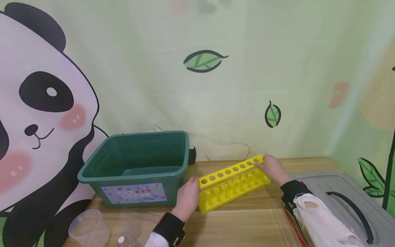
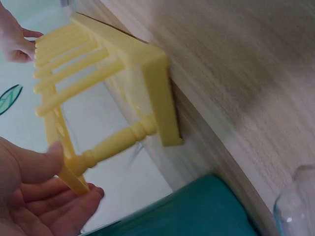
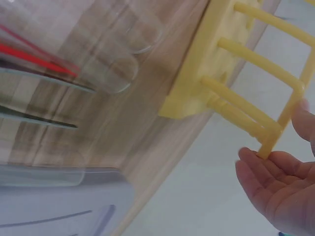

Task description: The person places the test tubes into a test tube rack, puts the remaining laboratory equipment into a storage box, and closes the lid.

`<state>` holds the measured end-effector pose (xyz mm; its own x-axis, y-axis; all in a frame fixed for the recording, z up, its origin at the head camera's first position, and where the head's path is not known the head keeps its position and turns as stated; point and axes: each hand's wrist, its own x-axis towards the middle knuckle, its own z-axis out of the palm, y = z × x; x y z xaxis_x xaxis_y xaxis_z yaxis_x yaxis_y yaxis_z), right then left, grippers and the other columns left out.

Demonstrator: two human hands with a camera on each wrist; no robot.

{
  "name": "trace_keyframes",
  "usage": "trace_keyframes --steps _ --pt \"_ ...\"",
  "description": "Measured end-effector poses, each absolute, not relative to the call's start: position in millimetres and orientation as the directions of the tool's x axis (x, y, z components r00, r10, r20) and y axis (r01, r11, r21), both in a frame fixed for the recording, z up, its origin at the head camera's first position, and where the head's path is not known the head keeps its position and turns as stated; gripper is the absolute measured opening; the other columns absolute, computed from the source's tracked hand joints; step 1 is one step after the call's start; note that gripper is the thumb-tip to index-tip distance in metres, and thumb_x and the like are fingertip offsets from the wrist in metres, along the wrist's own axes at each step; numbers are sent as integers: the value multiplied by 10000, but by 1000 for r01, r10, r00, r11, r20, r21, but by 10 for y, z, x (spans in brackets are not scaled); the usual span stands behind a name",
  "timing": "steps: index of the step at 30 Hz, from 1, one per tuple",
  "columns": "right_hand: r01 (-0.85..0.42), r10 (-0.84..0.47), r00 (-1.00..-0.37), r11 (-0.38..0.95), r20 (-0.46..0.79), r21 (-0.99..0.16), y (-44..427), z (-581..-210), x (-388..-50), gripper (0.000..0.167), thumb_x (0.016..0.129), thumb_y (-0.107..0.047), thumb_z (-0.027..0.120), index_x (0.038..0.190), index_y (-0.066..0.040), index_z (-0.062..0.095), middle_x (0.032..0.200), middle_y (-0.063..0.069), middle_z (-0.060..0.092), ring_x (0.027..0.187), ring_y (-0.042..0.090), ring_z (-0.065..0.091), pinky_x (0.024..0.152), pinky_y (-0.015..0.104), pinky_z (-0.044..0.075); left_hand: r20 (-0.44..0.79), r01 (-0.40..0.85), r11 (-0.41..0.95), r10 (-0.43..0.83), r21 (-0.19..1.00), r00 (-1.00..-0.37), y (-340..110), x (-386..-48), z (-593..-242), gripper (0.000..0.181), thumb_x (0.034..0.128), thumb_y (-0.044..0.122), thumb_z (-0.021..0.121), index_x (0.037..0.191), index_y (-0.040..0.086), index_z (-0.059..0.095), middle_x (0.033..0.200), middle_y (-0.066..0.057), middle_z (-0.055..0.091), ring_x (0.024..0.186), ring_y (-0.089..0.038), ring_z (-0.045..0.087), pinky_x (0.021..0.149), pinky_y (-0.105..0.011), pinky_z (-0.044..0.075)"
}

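A yellow test tube rack [image 1: 231, 183] stands at a slant on the wooden table, a row of round holes along its top bar and a row of pegs below. My left hand [image 1: 187, 199] pinches the left end of its top bar between thumb and fingers, as the left wrist view shows at the hand [image 2: 49, 191]. At the far right end, my right hand [image 1: 273, 168] holds the same bar, thumb on one side and fingers on the other in the right wrist view. No tubes sit in the rack [image 3: 211, 64].
Left of the rack is a green plastic bin [image 1: 132, 176] with a label. A clear plastic cup [image 1: 89, 228] and a small clear bottle [image 1: 128, 236] stand in front. On the right lie a grey case [image 1: 336, 202], glass tubes [image 3: 115, 73] and a red stick [image 3: 37, 58].
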<state>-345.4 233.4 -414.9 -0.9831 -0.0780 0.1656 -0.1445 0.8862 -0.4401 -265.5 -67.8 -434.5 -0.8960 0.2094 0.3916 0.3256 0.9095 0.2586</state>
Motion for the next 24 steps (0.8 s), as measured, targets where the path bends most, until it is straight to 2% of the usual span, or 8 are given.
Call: trace_keyframes --steps 4,7,10,17,24 --pt "-159 -100 -983 887 156 -433 2309 -4124 -3384 455 846 -244 641 1003 149 474 852 225 533 738 318 505 668 396 433 372 318 909 207 270 -905 -729 -2592 -4311 363 736 58 738 1051 -40 587 902 -116 572 738 -208 568 707 -359 490" --pt "-196 -143 -977 896 161 -398 2299 -4100 -3350 544 842 -243 642 1142 168 451 1033 315 529 923 406 519 798 467 419 361 318 908 210 273 -909 -785 -2557 -4294 324 732 63 741 1004 -24 588 853 -100 565 720 -204 561 681 -355 494" --pt "-249 -200 -966 894 166 -371 2289 -4073 -3334 595 842 -237 638 1204 185 426 1154 333 479 1056 447 453 873 506 359 356 321 908 216 269 -909 -838 -2527 -4273 297 719 69 752 954 -13 589 803 -83 547 686 -197 550 645 -345 495" --pt "-306 -254 -950 871 180 -385 2286 -4109 -3306 537 816 -237 665 1136 164 506 1117 308 518 1040 436 472 863 496 370 368 353 905 253 238 -895 -905 -2418 -4238 274 705 45 751 905 -27 577 780 -85 525 667 -205 551 604 -340 487" --pt "-339 -284 -939 849 191 -405 2246 -4139 -3216 544 806 -245 676 1131 157 508 1113 308 516 1038 439 468 859 507 367 267 328 902 255 280 -929 -984 -2287 -4186 327 697 112 775 923 -22 581 779 -67 513 658 -179 527 591 -320 475"
